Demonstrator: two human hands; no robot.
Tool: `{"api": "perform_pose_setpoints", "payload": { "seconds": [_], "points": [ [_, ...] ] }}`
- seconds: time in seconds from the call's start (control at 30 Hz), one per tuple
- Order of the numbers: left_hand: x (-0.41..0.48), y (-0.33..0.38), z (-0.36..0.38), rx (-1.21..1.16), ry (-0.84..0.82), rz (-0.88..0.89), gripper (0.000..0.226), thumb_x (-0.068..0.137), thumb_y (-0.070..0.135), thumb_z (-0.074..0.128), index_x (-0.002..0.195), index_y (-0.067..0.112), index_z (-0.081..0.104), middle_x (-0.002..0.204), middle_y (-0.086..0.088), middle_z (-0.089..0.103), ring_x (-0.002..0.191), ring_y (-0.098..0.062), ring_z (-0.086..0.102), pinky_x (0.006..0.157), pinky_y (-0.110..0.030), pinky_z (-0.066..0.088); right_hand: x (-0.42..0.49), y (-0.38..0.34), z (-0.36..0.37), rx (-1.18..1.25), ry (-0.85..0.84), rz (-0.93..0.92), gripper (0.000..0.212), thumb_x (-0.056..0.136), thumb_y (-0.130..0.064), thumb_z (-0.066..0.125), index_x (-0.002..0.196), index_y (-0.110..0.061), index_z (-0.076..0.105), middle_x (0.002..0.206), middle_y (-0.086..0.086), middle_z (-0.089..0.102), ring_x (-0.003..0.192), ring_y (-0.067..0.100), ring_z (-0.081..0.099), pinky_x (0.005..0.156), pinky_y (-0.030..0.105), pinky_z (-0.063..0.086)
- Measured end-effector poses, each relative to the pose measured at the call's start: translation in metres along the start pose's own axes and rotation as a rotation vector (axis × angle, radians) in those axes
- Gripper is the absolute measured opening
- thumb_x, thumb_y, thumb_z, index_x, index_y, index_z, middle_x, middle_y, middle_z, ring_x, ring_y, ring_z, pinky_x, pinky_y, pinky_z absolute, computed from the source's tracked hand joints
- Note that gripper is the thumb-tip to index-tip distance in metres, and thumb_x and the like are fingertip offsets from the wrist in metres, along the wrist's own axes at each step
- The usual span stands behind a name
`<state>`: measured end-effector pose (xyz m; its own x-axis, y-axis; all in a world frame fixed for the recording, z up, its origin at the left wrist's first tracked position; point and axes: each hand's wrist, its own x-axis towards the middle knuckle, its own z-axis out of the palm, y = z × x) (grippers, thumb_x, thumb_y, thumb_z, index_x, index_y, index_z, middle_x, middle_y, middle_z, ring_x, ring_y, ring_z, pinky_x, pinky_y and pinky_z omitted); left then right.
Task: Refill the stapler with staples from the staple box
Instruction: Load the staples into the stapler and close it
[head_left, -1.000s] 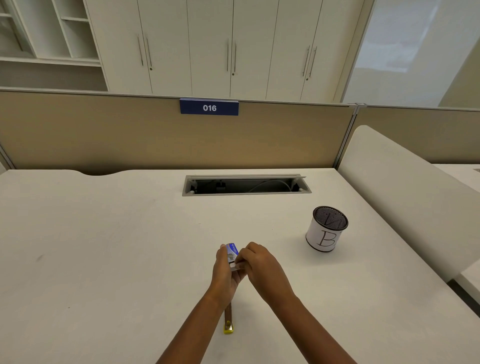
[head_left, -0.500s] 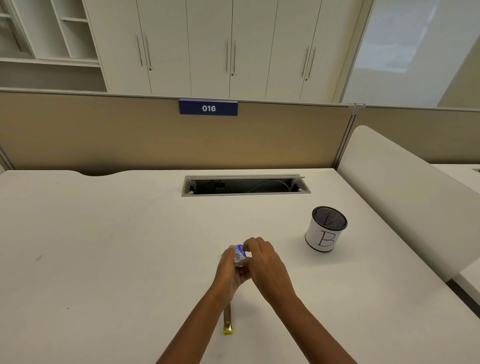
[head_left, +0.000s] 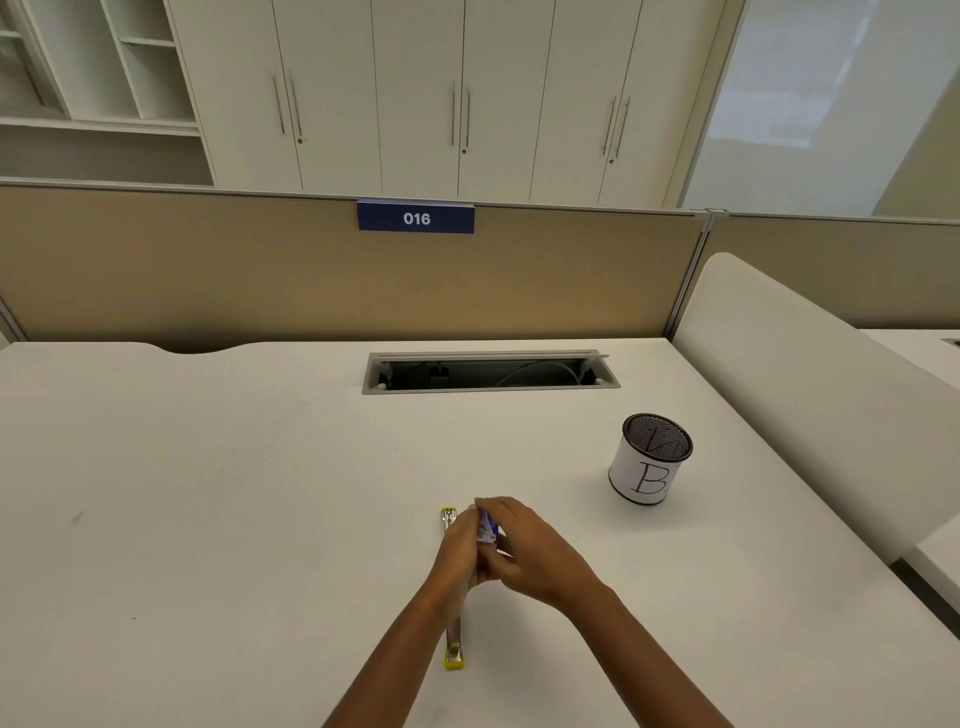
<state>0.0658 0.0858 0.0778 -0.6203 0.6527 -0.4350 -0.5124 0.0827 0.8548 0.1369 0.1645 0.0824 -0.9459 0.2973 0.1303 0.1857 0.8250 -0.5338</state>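
Stapler (head_left: 453, 644) lies opened flat on the white worktop (head_left: 218, 519), long axis running near-to-far, almost straight away from the person. Yellow near end sits by the left forearm; yellow far end shows just beyond the left hand (head_left: 460, 553). Middle of the stapler is hidden under the hands.

Staple box (head_left: 487, 527), small, blue and white, is held above the stapler's far half, between both hands. Left hand grip: fingers curled round the box from the left. Right hand (head_left: 530, 556) grip: fingertips (head_left: 485, 505) pressed on the box's top and right side. Cannot tell if the box is open.

Cup (head_left: 649, 460), mesh-rimmed with a white label marked "B", stands upright well to the right and farther back. Cable slot (head_left: 491, 371) lies open near the worktop's far edge, below the partition (head_left: 260, 280) with tag "016" (head_left: 415, 218). A white padded divider (head_left: 810, 384) bounds the right side. Broad bare worktop to the left and ahead of the hands.
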Motion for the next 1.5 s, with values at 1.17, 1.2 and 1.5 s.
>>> {"api": "perform_pose_setpoints", "payload": {
  "seconds": [1.17,1.2,1.5],
  "points": [
    [0.014,-0.021,-0.058,0.985,0.393,0.306,0.039,0.097,0.014,0.035,0.135,0.005,0.042,0.144,-0.006,0.044,0.132,-0.023,0.042,0.105,-0.032,0.035,-0.034,0.133,-0.044,-0.165,-0.05,0.398,0.065,0.086,0.009,0.046,0.143,-0.01,0.02,0.153,0.012,0.017,0.143,0.023,0.016,0.114,0.027,0.019],
    [0.015,-0.021,-0.058,0.987,0.393,0.298,0.039,0.098,0.015,0.035,0.135,0.005,0.042,0.143,-0.006,0.044,0.132,-0.023,0.042,0.104,-0.032,0.035,-0.033,0.128,-0.04,-0.16,-0.033,0.379,0.066,0.086,0.008,0.046,0.143,-0.012,0.021,0.154,0.01,0.016,0.143,0.022,0.015,0.113,0.027,0.019],
    [0.019,-0.011,-0.052,0.994,0.446,0.243,0.031,0.094,0.008,0.035,0.083,0.004,0.064,0.095,-0.014,0.062,0.101,-0.031,0.055,0.081,-0.035,0.044,-0.012,0.075,0.013,-0.098,-0.055,0.205,0.037,0.09,-0.015,0.055,0.127,-0.01,0.049,0.129,0.01,0.049,0.122,0.022,0.043,0.1,0.024,0.035]
  ]
}}
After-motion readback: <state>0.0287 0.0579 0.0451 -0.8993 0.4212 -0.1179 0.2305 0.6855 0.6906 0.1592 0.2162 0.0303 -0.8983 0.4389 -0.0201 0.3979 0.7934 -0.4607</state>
